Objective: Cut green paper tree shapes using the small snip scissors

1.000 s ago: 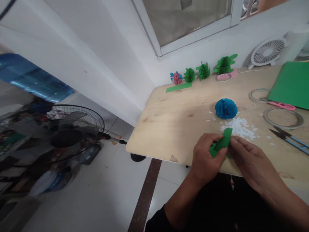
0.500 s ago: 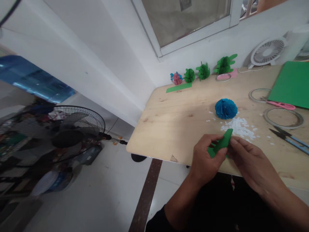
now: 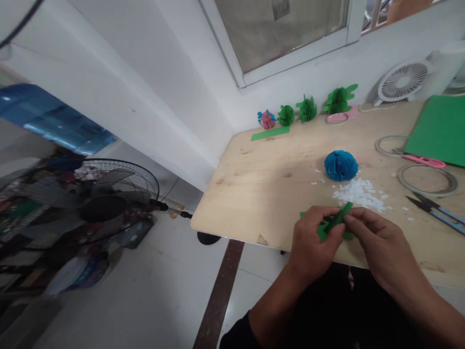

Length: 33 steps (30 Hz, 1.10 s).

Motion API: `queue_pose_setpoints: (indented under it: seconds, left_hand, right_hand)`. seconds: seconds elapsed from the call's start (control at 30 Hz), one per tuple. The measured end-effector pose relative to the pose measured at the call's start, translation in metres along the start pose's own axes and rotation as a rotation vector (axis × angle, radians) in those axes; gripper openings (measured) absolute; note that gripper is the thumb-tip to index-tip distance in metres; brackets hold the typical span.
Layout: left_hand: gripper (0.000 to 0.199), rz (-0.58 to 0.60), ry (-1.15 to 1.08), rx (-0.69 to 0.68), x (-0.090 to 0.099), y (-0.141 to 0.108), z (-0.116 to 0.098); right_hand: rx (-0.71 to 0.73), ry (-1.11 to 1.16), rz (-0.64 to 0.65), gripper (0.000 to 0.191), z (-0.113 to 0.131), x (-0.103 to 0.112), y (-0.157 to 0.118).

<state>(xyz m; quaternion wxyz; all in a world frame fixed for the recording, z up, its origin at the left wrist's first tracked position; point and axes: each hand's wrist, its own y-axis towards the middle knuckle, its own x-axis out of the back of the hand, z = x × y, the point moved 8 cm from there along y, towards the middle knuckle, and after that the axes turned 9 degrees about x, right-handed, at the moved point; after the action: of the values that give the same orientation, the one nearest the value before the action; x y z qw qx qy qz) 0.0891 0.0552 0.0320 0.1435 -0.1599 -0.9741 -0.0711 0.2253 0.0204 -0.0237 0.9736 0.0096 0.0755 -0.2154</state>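
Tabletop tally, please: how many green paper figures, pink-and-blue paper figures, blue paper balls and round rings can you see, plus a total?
Green paper figures: 3
Pink-and-blue paper figure: 1
Blue paper ball: 1
Round rings: 3
Total: 8

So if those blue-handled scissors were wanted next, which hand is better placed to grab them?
Probably the right hand: the scissors lie out on its side, while the left hand is farther off, holding green paper. The right hand is at that paper too, though.
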Motion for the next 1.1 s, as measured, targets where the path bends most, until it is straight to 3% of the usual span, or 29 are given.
queue_pose_setpoints:
  seconds: [0.23,0.33,0.4,0.5,0.63,0.8,1.1]
  left_hand:
    - [0.015,-0.050,-0.095,0.107,0.009,0.004,0.011]
    - [0.015,-0.106,-0.089,0.143,0.022,0.007,0.018]
    - [0.015,-0.175,-0.101,0.160,0.037,0.010,0.025]
    - [0.014,-0.288,-0.157,0.227,0.063,0.012,0.043]
    - [0.019,-0.341,-0.250,0.374,0.081,0.012,0.076]
    - [0.022,-0.346,-0.256,0.409,0.085,0.014,0.095]
    - [0.028,-0.315,-0.293,0.451,0.084,0.013,0.101]
  right_hand:
    - [0.057,-0.097,0.092,0.026,0.018,-0.010,-0.004]
    - [0.050,-0.135,0.135,0.028,0.016,-0.006,-0.006]
    - [0.035,-0.148,0.137,0.028,0.012,0.003,-0.006]
    - [0.005,-0.149,0.041,0.029,0.006,0.027,-0.004]
    - [0.000,-0.233,-0.047,0.032,0.001,0.053,-0.001]
    - [-0.022,-0.390,-0.029,0.034,-0.004,0.069,0.003]
    - [0.063,-0.790,0.080,0.037,-0.001,0.079,0.008]
